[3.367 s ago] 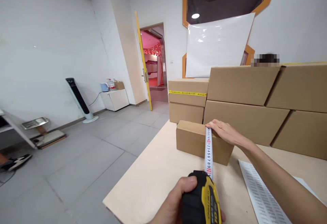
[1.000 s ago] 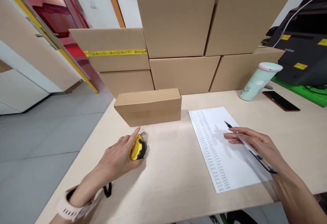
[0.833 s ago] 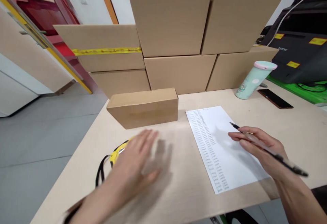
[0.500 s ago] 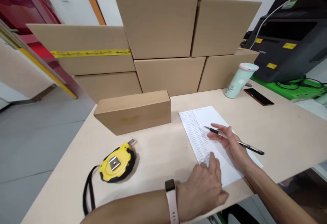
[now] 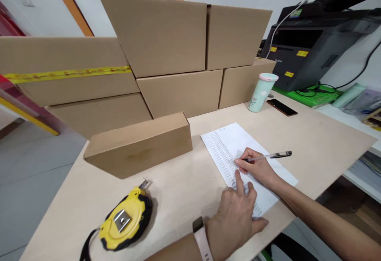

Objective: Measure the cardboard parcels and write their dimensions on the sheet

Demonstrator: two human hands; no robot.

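Observation:
My right hand point(image 5: 258, 169) is closed on a pen point(image 5: 269, 156), its tip touching a printed white sheet point(image 5: 235, 142) on the beige table point(image 5: 312, 142). My left hand point(image 5: 238, 213), a watch on its wrist, rests on the lower part of the sheet with the index finger stretched out along the printed rows. A yellow and black tape measure point(image 5: 125, 221) lies on the table at the lower left, apart from both hands. A small long cardboard box point(image 5: 139, 144) stands behind it.
Larger cardboard boxes point(image 5: 166, 42) are stacked along the far side, one with yellow tape point(image 5: 68, 73). A mint cup point(image 5: 262, 92) and a dark phone point(image 5: 281, 107) sit to the right, a black printer point(image 5: 312, 50) beyond. The table's near edge runs close under my wrists.
My left hand let go of the tape measure and moved right onto the sheet. My right hand brought the pen tip down to the printed rows. The view has swung to the right.

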